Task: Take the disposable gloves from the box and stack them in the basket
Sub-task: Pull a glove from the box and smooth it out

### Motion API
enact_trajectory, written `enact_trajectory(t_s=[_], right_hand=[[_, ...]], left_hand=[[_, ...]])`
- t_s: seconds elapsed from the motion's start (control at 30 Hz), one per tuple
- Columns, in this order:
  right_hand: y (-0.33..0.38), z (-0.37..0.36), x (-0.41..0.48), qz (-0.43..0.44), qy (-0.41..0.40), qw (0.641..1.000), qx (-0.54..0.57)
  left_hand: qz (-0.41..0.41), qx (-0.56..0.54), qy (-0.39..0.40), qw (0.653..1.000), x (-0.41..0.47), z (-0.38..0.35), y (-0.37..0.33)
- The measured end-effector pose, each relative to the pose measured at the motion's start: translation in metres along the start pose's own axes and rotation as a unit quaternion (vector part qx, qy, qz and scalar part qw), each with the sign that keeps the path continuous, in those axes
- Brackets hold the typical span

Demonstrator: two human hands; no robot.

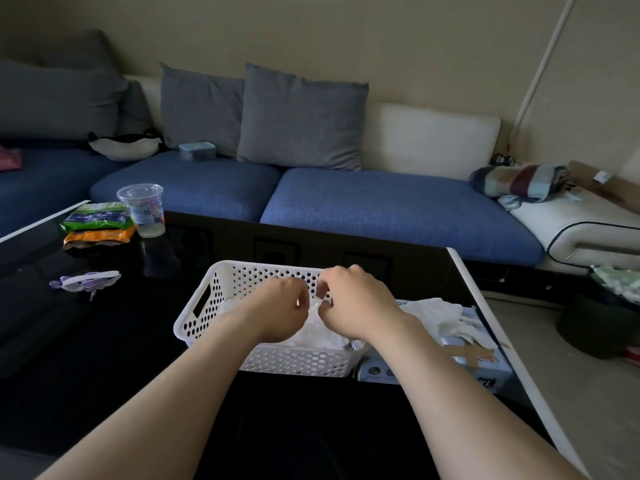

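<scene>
A white perforated basket (221,299) stands on the black glossy table, with white disposable gloves (313,336) piled inside it. Both my hands hover over the basket. My left hand (280,311) and my right hand (353,301) each pinch the same white glove between curled fingers, close together above the pile. Right of the basket lies the light blue glove box (481,362), with more white gloves (440,311) spilling from its top opening.
A clear plastic cup (143,209) and green and orange snack bags (97,223) sit at the table's far left. A purple and white item (86,280) lies nearer. A blue sofa (381,202) runs behind the table. A dark bin (599,320) stands on the floor at right.
</scene>
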State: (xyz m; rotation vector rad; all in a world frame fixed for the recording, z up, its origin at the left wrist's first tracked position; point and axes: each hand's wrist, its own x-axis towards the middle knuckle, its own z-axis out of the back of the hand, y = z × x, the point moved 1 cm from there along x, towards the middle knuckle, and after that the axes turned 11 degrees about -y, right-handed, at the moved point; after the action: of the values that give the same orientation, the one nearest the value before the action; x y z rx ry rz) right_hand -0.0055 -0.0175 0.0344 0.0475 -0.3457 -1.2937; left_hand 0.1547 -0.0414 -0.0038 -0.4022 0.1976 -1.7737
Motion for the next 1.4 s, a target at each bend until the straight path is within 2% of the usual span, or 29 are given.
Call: enact_trajectory(t_s=[0.1,0.23,0.3,0.47,0.7,0.87,1.13,1.4], right_hand=[[-0.016,0.015,-0.011,-0.042,-0.087,0.995,0.024],[-0.048,0.029,-0.025,-0.084,-0.144,0.986,0.016],[-0.067,0.036,-0.033,-0.095,-0.143,0.985,-0.006],[-0.102,0.041,-0.055,-0.135,-0.066,0.988,-0.045],[-0.130,0.037,-0.060,-0.111,-0.146,0.983,0.021],[-0.135,0.031,-0.056,-0.091,-0.162,0.982,0.043],[-0.135,0.021,-0.049,-0.122,-0.203,0.970,0.048],[-0.137,0.025,-0.048,-0.171,-0.265,0.939,0.136]], left_hand=[[-0.019,-0.019,-0.018,0.999,-0.003,-0.001,-0.020],[-0.043,-0.041,-0.040,0.997,-0.002,-0.006,-0.044],[-0.067,-0.059,-0.046,0.995,-0.003,-0.008,-0.058],[-0.124,-0.065,-0.063,0.988,-0.006,-0.015,-0.083],[-0.118,-0.076,-0.028,0.990,-0.001,-0.029,-0.103],[-0.116,-0.108,-0.010,0.987,0.003,-0.037,-0.115],[-0.092,-0.184,0.050,0.977,0.009,-0.044,-0.120],[-0.102,-0.189,0.058,0.975,0.010,-0.045,-0.117]])
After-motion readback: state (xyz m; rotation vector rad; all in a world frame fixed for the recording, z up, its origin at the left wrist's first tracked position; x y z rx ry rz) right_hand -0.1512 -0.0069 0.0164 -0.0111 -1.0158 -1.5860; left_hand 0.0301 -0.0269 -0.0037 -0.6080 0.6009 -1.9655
